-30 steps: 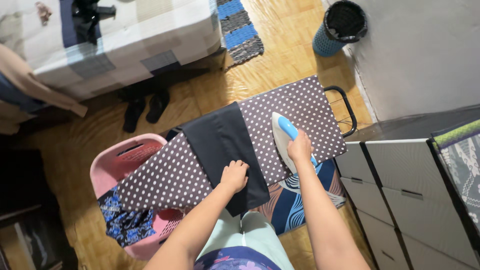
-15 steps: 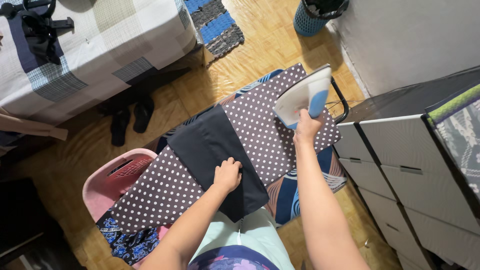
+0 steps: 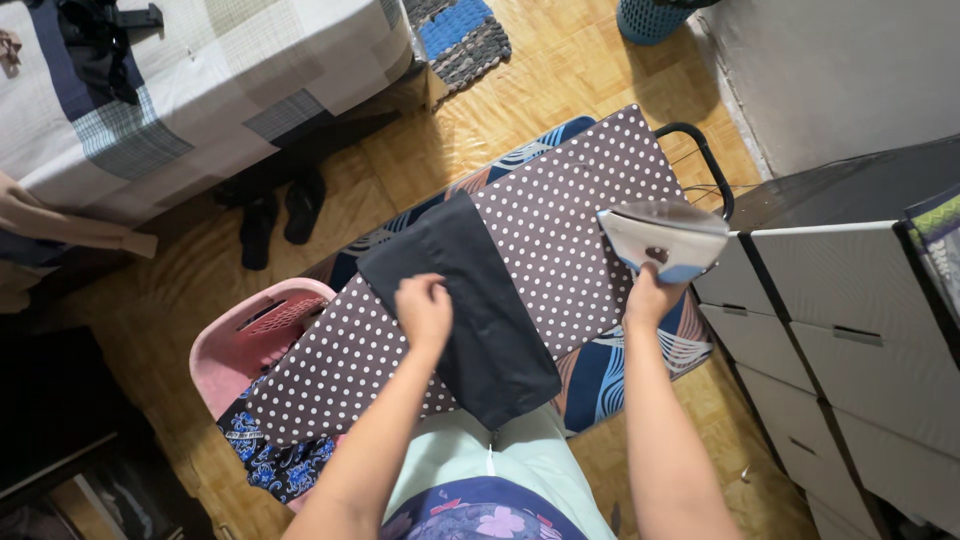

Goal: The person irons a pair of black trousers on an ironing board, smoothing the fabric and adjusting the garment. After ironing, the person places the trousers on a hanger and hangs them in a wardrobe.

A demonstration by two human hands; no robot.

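A dark folded cloth (image 3: 470, 300) lies across a brown polka-dot sheet (image 3: 560, 230) that covers the ironing board (image 3: 610, 360). My left hand (image 3: 424, 309) rests on the cloth's left part, fingers curled on the fabric. My right hand (image 3: 650, 297) grips the blue handle of a white iron (image 3: 662, 237), which is lifted off the board and tipped back, its soleplate facing up, over the board's right edge.
A pink laundry basket (image 3: 250, 340) with blue patterned fabric (image 3: 275, 455) stands left of the board. White drawers (image 3: 840, 340) stand at the right. A bed (image 3: 190, 90), black sandals (image 3: 280, 215), a striped rug (image 3: 455, 35) and a blue bin (image 3: 650, 15) lie beyond.
The iron rose off the polka-dot sheet, then came back toward the board's right edge, tipped soleplate-up. My left hand slid up the dark cloth, away from me.
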